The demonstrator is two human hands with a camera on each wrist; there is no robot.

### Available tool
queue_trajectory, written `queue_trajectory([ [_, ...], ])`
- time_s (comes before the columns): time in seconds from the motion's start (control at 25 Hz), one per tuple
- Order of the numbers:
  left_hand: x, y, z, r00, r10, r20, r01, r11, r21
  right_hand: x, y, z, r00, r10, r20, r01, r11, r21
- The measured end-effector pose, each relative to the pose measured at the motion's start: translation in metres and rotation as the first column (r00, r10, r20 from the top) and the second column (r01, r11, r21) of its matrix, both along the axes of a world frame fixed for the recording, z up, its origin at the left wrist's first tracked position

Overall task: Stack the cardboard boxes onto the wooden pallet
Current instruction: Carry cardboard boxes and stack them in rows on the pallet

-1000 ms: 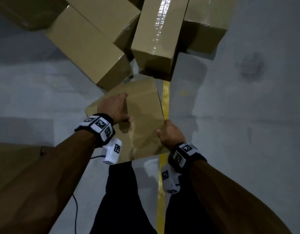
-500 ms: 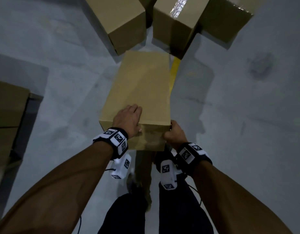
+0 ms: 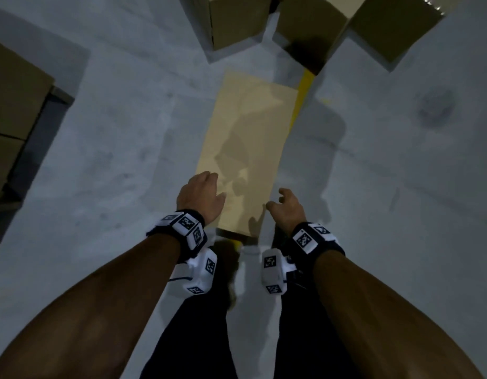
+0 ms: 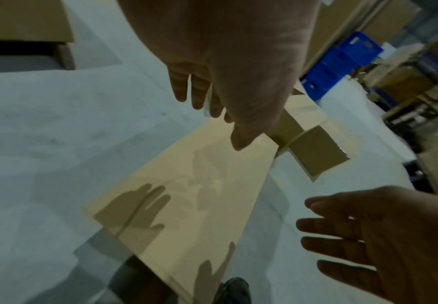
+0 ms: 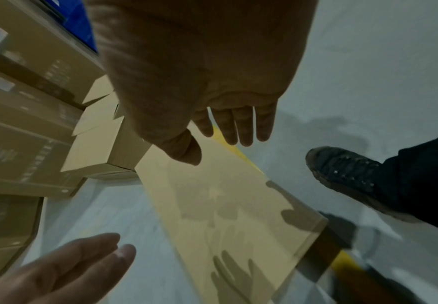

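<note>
Head view: L hand [image 3: 199, 196] + R hand [image 3: 287, 207] fingers spread above box [image 3: 247, 149].

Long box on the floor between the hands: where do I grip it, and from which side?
Grip the long box by its two long sides near the close end, the left hand coming from its left and the right hand from its right. It lies flat and lengthwise away from the person, both long sides look clear, and both hands hover open at that end. The far end nears other boxes.
</note>
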State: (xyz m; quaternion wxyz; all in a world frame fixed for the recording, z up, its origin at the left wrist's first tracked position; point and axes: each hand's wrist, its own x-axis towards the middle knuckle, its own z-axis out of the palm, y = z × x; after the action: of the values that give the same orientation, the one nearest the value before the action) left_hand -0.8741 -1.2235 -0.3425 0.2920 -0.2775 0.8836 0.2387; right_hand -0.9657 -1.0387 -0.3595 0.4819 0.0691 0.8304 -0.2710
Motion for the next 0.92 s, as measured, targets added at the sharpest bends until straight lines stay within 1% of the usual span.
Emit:
queue_trajectory([
  [0.08, 0.001, -0.002, -0.017, 0.985, 0.167, 0.033, -0.168, 0.985, 0.036, -0.011, 0.000, -0.016, 1.000, -0.009, -0.003, 0.009, 1.000, 0.013],
  [0.2, -0.007, -0.009, -0.044, 0.912, 0.404, 0.068, -0.408, 0.911, 0.063, -0.038, -0.004, -0.048, 1.000, -0.004, 0.016, 0.004, 0.999, 0.035],
  [0.28, -0.019, -0.017, -0.067, 0.856, 0.512, 0.067, -0.516, 0.855, 0.060, -0.057, -0.007, -0.073, 1.000, 0.007, 0.010, -0.007, 0.999, 0.032],
  [0.36, -0.028, -0.024, -0.091, 0.799, 0.599, 0.056, -0.602, 0.796, 0.070, -0.068, -0.010, -0.098, 1.000, 0.022, -0.001, -0.022, 0.999, 0.042],
  [0.4, -0.030, -0.028, -0.101, 0.782, 0.622, 0.046, -0.624, 0.778, 0.081, -0.071, -0.012, -0.107, 1.000, 0.024, -0.017, -0.024, 0.999, 0.038],
  [0.56, -0.026, -0.045, -0.146, 0.792, 0.610, 0.020, -0.608, 0.786, 0.114, -0.068, -0.032, -0.147, 0.996, -0.043, -0.074, 0.044, 0.999, 0.007],
  [0.6, -0.024, -0.050, -0.155, 0.775, 0.632, 0.012, -0.627, 0.766, 0.143, -0.065, -0.039, -0.157, 0.994, -0.058, -0.088, 0.058, 0.998, 0.000],
  [0.68, -0.022, -0.063, -0.176, 0.759, 0.650, 0.036, -0.640, 0.734, 0.226, -0.055, -0.049, -0.175, 0.989, -0.076, -0.126, 0.083, 0.995, 0.051],
  [0.72, -0.020, -0.070, -0.187, 0.777, 0.627, 0.064, -0.620, 0.742, 0.253, -0.048, -0.056, -0.183, 0.985, -0.077, -0.155, 0.091, 0.992, 0.083],
  [0.8, -0.013, -0.078, -0.201, 0.833, 0.541, 0.119, -0.550, 0.783, 0.293, -0.037, -0.062, -0.193, 0.977, -0.071, -0.199, 0.098, 0.987, 0.126],
  [0.84, -0.010, -0.079, -0.206, 0.862, 0.492, 0.122, -0.504, 0.807, 0.309, -0.034, -0.062, -0.198, 0.973, -0.077, -0.217, 0.110, 0.984, 0.144],
  [0.92, -0.005, -0.080, -0.211, 0.906, 0.414, 0.085, -0.420, 0.859, 0.294, -0.030, -0.062, -0.202, 0.968, -0.061, -0.245, 0.105, 0.979, 0.173],
])
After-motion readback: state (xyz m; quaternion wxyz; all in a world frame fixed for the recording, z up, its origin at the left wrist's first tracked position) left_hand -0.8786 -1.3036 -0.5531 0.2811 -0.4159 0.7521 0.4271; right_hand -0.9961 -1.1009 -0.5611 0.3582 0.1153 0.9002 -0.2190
